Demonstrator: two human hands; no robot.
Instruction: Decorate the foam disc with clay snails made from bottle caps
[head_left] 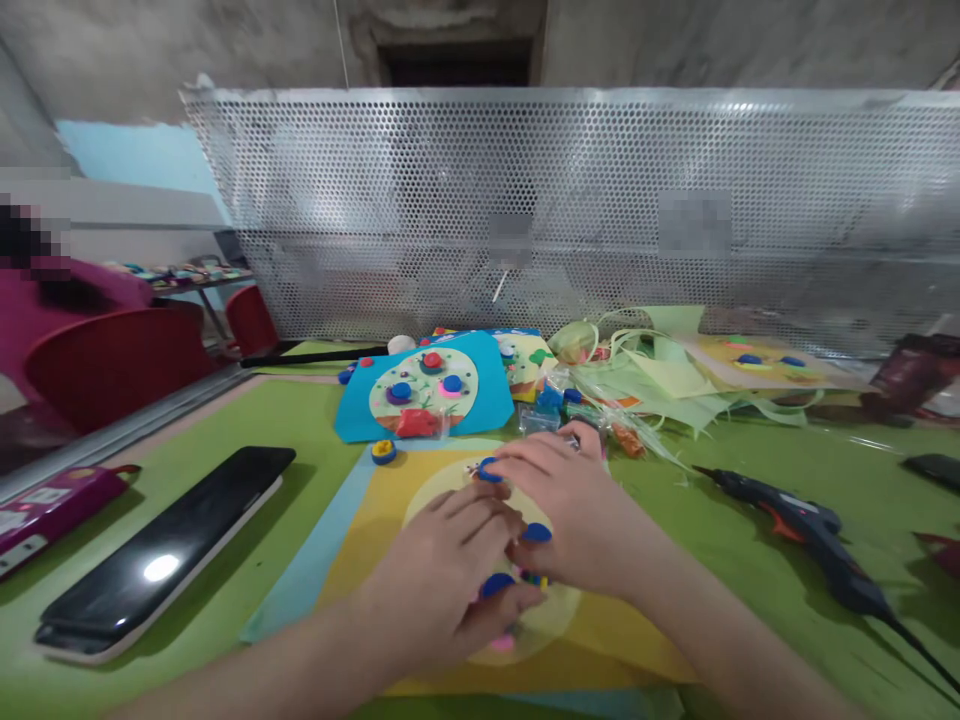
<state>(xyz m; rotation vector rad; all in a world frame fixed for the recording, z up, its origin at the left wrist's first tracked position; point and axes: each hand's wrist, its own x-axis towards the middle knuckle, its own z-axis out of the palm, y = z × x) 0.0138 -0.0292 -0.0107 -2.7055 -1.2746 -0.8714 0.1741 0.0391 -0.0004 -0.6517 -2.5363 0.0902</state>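
Note:
Both my hands are over a yellow sheet [360, 540] with a pale round piece [555, 625] in its middle. Fingertips of my right hand [574, 500] touch a blue bottle cap [491, 468] near the top of the round piece. My left hand [446, 560] is bent beside it, fingers curled and thumb pointing right; what its fingertips hold, if anything, is hidden. Below my hands show a second blue cap [537, 532], a third blue cap [496, 584] near my left thumb, and a bit of pink [502, 643]. A blue cap filled with yellow [384, 452] lies at the sheet's upper left.
Behind the sheet lies a blue card [495, 385] with decorated caps and a red packet [418, 423]. Pale green paper strips [660, 385] are heaped at the back. A glue gun [810, 530] lies right, a black phone [169, 545] left. One person [82, 290] sits far left.

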